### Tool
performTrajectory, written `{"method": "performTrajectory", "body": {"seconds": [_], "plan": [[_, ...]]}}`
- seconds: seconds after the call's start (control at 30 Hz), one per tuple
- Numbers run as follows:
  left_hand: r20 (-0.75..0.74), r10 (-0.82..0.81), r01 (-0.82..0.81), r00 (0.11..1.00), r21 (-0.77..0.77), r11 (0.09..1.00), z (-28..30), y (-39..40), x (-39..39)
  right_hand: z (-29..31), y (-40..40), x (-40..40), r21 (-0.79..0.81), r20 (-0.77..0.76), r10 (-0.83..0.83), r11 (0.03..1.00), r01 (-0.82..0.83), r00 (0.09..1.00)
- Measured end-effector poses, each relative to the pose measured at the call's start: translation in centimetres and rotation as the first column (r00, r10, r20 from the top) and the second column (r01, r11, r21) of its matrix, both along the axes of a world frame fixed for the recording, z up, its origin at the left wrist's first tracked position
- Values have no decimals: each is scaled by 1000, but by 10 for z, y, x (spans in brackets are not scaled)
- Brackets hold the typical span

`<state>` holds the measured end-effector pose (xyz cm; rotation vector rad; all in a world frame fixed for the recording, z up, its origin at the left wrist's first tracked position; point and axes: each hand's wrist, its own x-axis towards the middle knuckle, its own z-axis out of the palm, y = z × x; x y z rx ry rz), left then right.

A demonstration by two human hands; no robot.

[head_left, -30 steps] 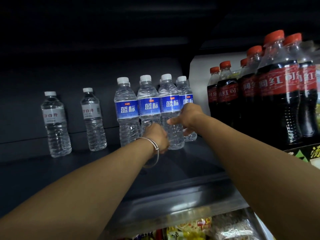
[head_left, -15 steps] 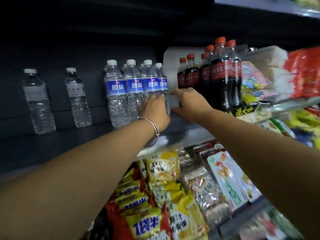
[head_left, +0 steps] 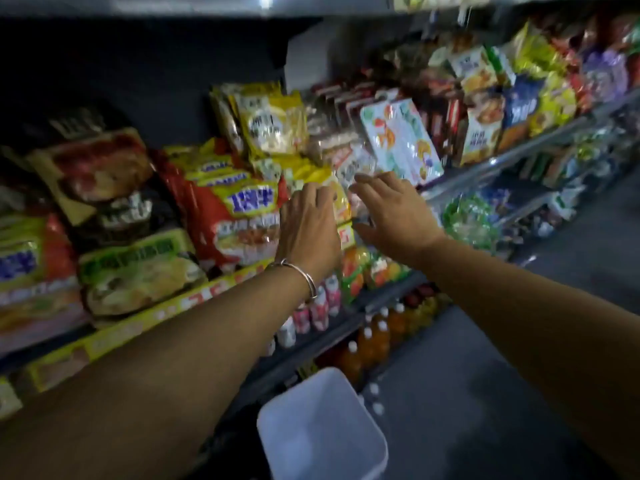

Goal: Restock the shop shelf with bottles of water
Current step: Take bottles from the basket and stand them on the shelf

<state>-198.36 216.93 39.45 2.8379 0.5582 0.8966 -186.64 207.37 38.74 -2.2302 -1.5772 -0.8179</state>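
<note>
Dim shop shelving fills the view, and the scene has shifted sharply: a second ago both hands were up on the dark water shelf, at the cluster of blue-label bottles, and now that shelf has slid out of sight above. Only its pale underside (head_left: 207,5) shows along the top edge.

At the left, noodle packs (head_left: 114,209) crowd the snack shelf down to its yellow front rail (head_left: 145,323). The left hand (head_left: 308,226), bracelet (head_left: 304,275) at the wrist, hangs in front of those packs with fingers loosely bent and nothing in them. Just to its right the right hand (head_left: 391,213) is spread, fingers straight, also empty. Both look to be in the air, apart from the packs, though blur makes this hard to confirm.

Below them a white bin (head_left: 322,427) stands on the floor by the shelving's foot, and small white caps (head_left: 374,398) show just beside its right rim, likely more water bottles waiting.

My reading: that batch is placed and let go, and the hands are dropping toward the stock below for the next load. Farther right, snack bags (head_left: 485,98) run on.
</note>
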Motion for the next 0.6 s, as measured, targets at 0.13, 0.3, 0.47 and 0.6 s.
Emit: {"method": "performTrajectory", "body": {"seconds": [0.13, 0.3, 0.47, 0.6], "plan": [[-172, -1, -12, 985, -80, 997, -99, -1, -19, -108, -8, -17, -127, -62, 36, 991, -44, 997], [-373, -14, -45, 928, -148, 988, -229, 8, -49, -250, -3, -48, -229, -303, 78, 961, -152, 950], [-559, -108, -102, 822, -331, 938, -354, 23, -81, -384, 1, -97, -616, -605, -168, 718, -324, 778], [-716, -185, -111, 673, -345, 932, -429, 29, -98, -476, 12, -137, -691, -717, -374, 493, -529, 588]]}}
